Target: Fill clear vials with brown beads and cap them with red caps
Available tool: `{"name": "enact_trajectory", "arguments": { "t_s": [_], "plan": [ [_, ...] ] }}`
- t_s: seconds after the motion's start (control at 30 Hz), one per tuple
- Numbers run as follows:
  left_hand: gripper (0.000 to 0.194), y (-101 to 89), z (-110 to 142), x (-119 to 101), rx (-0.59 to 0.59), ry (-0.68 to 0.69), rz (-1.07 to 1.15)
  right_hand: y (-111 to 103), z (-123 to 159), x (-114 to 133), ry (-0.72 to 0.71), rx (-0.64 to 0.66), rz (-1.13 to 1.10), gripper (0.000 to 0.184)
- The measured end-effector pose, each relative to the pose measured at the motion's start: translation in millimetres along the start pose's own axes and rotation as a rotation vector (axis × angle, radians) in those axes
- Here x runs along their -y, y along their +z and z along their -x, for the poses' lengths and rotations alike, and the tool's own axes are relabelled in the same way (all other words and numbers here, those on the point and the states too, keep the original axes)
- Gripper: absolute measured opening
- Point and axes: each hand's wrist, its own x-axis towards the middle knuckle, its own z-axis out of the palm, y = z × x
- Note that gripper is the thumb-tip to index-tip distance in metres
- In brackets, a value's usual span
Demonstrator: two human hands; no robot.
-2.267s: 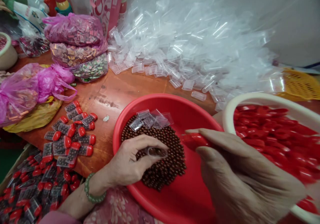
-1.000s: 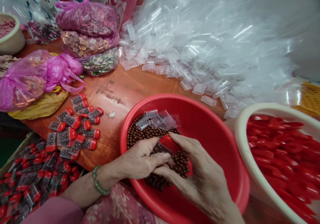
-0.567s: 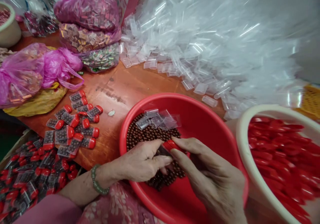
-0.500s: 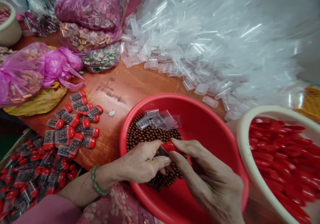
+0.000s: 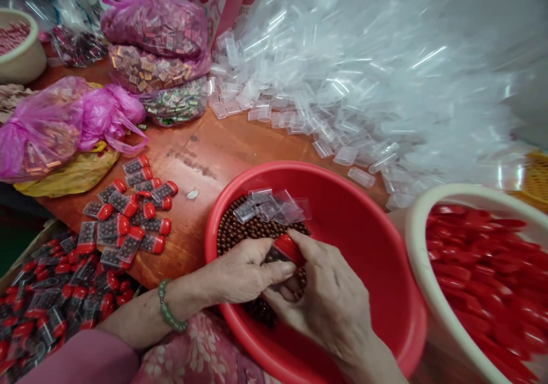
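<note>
Both my hands meet over a red plastic basin [image 5: 355,201], holding a small clear packet with a red cap [image 5: 283,251] between them. My left hand [image 5: 246,270] pinches the packet's dark, bead-filled body, and my right hand [image 5: 325,298] grips near the red cap. Below them lies a layer of brown round beads [image 5: 252,230]. Several empty clear packets [image 5: 269,206] rest on the beads. A green bead bracelet [image 5: 168,310] circles my left wrist.
Capped packets [image 5: 128,218] lie on the orange table [image 5: 214,161] to my left, with more in a crate [image 5: 55,298] below. A white basin [image 5: 428,258] of red caps stands right. A heap of clear packets [image 5: 342,98] and pink bags [image 5: 154,24] fill the back.
My hands have closed together around the packet, and my right hand now covers more of it. The view has shifted slightly, with the basins sitting a little differently in the frame.
</note>
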Motion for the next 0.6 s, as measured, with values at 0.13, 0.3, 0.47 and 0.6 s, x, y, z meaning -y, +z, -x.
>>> {"name": "enact_trajectory", "arguments": {
  "t_s": [0.13,0.3,0.47,0.6],
  "plan": [
    [0.044,1.2,1.9,2.0,0.000,0.016,-0.034,-2.0,1.1,-0.4,-0.035,-0.028,-0.039,0.052],
    [0.058,3.7,4.4,2.5,-0.014,-0.013,0.012,-1.2,3.3,1.4,-0.047,-0.049,-0.041,0.053],
    [0.064,2.9,0.7,2.4,-0.104,-0.056,0.066,-0.6,6.4,3.4,-0.006,0.009,-0.006,0.060],
    [0.063,7.6,-6.7,-0.5,-0.275,-0.195,0.101,0.1,8.8,4.9,0.023,0.086,-0.089,0.063]
  ]
}}
